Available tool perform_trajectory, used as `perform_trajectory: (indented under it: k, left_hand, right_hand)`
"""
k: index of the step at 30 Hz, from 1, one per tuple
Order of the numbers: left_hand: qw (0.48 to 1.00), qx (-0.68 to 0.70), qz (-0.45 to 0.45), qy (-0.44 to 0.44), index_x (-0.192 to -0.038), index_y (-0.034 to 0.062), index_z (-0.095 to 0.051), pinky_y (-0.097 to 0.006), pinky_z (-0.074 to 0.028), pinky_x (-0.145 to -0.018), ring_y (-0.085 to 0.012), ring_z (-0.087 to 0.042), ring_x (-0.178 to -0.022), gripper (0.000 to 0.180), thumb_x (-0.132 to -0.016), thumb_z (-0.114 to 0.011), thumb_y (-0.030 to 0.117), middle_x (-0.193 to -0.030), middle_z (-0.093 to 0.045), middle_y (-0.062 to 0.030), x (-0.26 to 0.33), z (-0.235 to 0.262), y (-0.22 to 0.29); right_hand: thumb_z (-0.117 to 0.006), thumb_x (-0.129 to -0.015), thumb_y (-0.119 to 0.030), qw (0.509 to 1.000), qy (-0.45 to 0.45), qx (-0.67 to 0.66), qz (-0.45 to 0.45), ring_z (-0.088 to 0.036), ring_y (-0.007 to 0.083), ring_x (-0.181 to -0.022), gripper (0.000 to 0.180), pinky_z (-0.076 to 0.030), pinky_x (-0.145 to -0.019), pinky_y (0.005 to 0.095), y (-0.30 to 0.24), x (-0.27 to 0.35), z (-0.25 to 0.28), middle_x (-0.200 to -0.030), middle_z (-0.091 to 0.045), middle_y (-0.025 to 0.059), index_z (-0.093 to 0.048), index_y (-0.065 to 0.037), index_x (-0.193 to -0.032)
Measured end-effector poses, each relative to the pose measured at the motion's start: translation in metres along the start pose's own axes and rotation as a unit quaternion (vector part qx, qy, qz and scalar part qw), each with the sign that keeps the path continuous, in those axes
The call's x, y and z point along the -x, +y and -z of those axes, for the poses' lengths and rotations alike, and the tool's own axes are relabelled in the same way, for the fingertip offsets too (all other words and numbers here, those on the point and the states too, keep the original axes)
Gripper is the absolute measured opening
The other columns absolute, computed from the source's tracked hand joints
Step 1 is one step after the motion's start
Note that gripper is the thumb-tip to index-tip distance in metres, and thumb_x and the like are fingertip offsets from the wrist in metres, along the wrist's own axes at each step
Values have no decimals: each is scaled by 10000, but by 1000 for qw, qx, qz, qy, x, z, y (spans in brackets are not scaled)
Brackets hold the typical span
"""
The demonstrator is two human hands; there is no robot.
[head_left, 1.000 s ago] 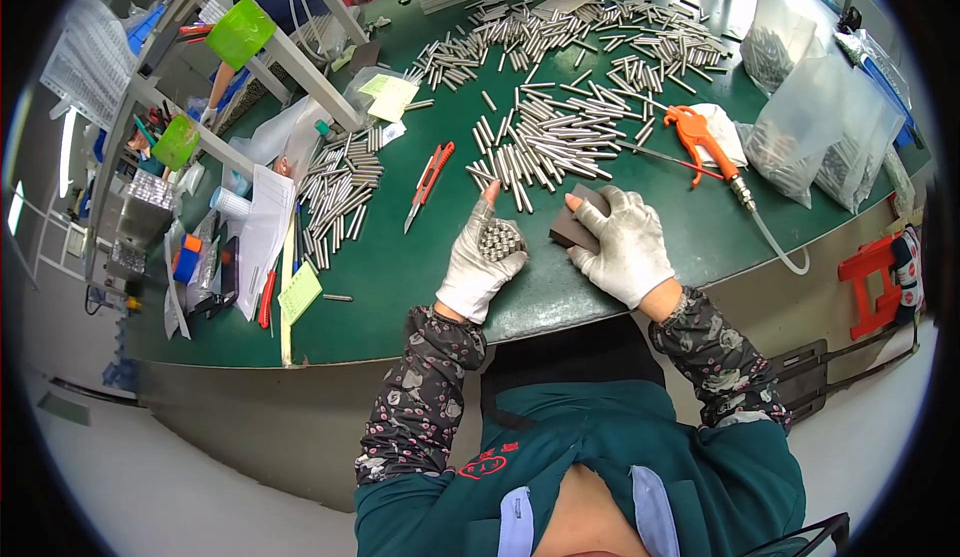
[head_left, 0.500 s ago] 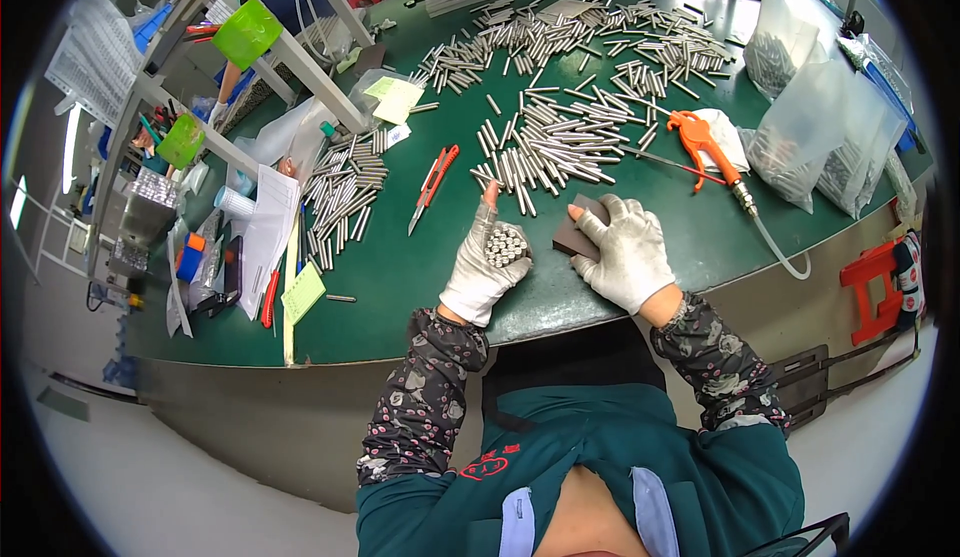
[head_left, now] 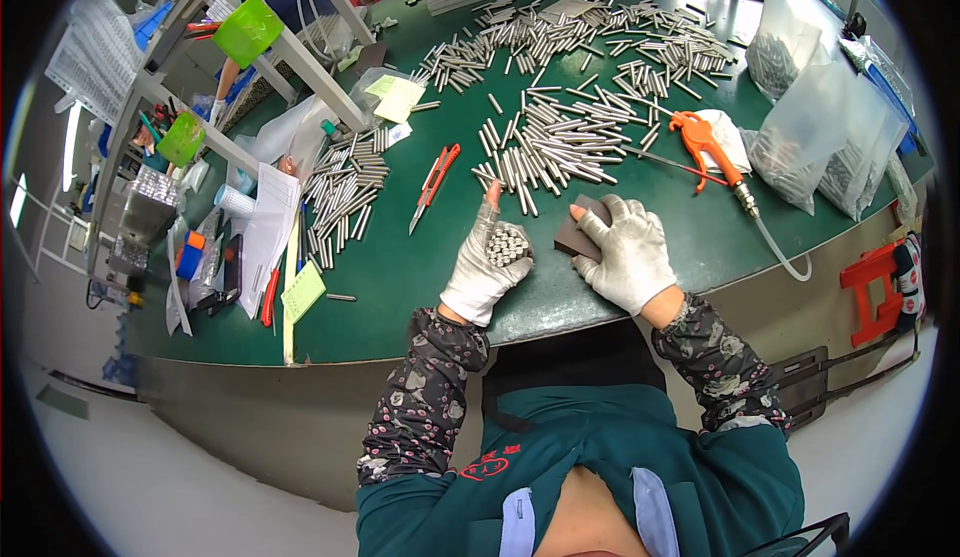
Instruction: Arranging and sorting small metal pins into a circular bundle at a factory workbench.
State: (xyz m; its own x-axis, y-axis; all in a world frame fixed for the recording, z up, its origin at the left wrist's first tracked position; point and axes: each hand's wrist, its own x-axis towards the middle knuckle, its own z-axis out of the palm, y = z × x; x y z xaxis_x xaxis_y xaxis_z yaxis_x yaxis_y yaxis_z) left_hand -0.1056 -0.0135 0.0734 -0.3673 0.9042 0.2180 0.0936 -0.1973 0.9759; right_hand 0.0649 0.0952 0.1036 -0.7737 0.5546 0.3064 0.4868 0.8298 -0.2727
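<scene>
Gloves of white knit cover both hands at the near edge of the round green-topped table (head_left: 420, 287). The left hand (head_left: 487, 265) is closed around a tight bundle of short silver metal rods (head_left: 506, 245); the rods' round ends face up toward the camera, so their long axis runs down through the fist and roughly upright to the table. The index finger sticks out past the bundle, pointing away from the person.

Just to the right of that bundle, the right hand (head_left: 628, 254) lies over a flat dark brown rectangular block (head_left: 578, 239), fingers curled on its far edge and pressing it to the table. Block and bundle sit close together but apart, with a strip of green between them. The left hand carries the rods; the right is the nearer one to the block.

Beyond the bundle, just ahead of the pointing finger, a loose heap of the same silver rods (head_left: 555, 142) lies flat, mostly lengthwise away from the person. Left of the bundle lies a red-handled utility knife (head_left: 434, 185). Right of it and farther off rests an orange air blow gun (head_left: 706, 143) with its hose.
</scene>
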Motion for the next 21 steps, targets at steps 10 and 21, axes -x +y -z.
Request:
perform_trajectory:
  k: [10,21]
  left_hand:
    - [1000,-15,-1,0,-1414,164,-112,-197,-447,-654,-71,-531,-666,1004,-599,-647,-78,-755,-553,9,-1,3,-4]
    - [997,-54,-60,2,-1412,157,-54,-251,-467,-767,-151,-560,-883,1021,-608,-641,-71,-1013,-547,-56,-6,2,-9]
  right_hand:
    - [-642,-666,-319,996,63,-48,27,-480,287,-972,486,-390,-819,402,-3,-16,19,-1051,-511,139,-577,-146,-1116]
    - [-636,-684,-316,989,59,-99,96,-496,332,-985,436,-388,-842,405,-30,-47,26,-1094,-522,187,-616,-118,-1073]
